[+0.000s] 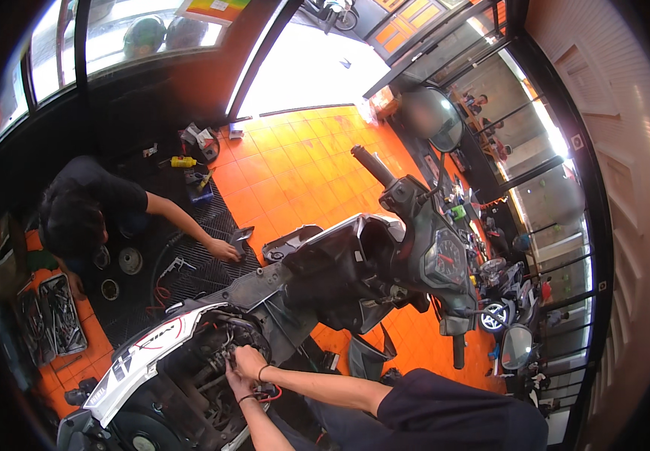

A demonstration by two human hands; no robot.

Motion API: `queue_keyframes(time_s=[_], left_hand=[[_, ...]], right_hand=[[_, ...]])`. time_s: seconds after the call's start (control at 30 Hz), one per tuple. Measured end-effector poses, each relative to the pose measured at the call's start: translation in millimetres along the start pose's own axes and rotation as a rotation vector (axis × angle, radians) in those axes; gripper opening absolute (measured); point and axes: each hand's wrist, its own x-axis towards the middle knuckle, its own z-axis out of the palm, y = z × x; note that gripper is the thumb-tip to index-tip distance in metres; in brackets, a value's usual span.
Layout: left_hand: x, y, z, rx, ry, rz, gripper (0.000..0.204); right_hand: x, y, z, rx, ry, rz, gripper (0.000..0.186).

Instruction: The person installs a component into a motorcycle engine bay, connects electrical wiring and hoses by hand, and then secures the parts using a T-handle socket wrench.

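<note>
My right hand (250, 362) reaches into the open body of a scooter, fingers curled in toward the engine (216, 353). Just below and touching it is my left hand (236, 382), its fingers also bent in at the same spot. What they grip is too small and dark to make out. A red cable or hose (274, 392) passes close by my wrists. Along the left of the opening runs the scooter's white side panel (141, 357). The scooter's handlebar and gauge cluster (449, 255) stand to the right.
A crouching co-worker (88, 199) at the left has one hand on a dark plastic piece (241, 242). On the black mat lie a spray gun (178, 266) and a yellow bottle (183, 161). A tool tray (66, 319) sits lower left. Mirrors (516, 347) jut out right.
</note>
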Motion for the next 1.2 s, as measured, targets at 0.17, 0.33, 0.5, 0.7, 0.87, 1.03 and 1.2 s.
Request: queue_keyframes(time_s=[0.17, 0.33, 0.5, 0.7, 0.87, 1.03, 1.2], left_hand=[[2.7, -29.8, 6.7, -0.036, -0.091, 0.036, 0.030], [-5.2, -18.5, 1.8, -0.053, 0.132, -0.102, 0.026], [10.5, -5.7, -10.4, 0.384, -0.039, -0.062, 0.032], [4.1, -4.1, 5.2, 0.233, 0.011, -0.119, 0.034], [2.1, -8.9, 6.6, 0.173, 0.012, -0.107, 0.037], [-3.3, -6.6, -4.7, 0.065, 0.044, -0.066, 0.036], [1.7, 39.3, -24.3, 0.698, -0.125, 0.256, 0.026]], right_hand=[[16.3, 52.6, 19.4, 0.582, 0.064, 0.398, 0.035], [-24.6, 31.3, -20.2, -0.007, 0.075, -0.151, 0.035], [-21.1, 33.4, 1.8, -0.533, 0.119, -0.535, 0.054], [-11.2, 16.8, -4.4, -0.503, 0.168, -0.565, 0.031], [-2.7, 27.1, 5.4, -0.490, -0.011, -0.547, 0.017], [-6.7, 21.3, 10.2, 0.053, 0.039, -0.078, 0.022], [7.8, -12.0, 17.8, 0.454, 0.009, 0.063, 0.036]])
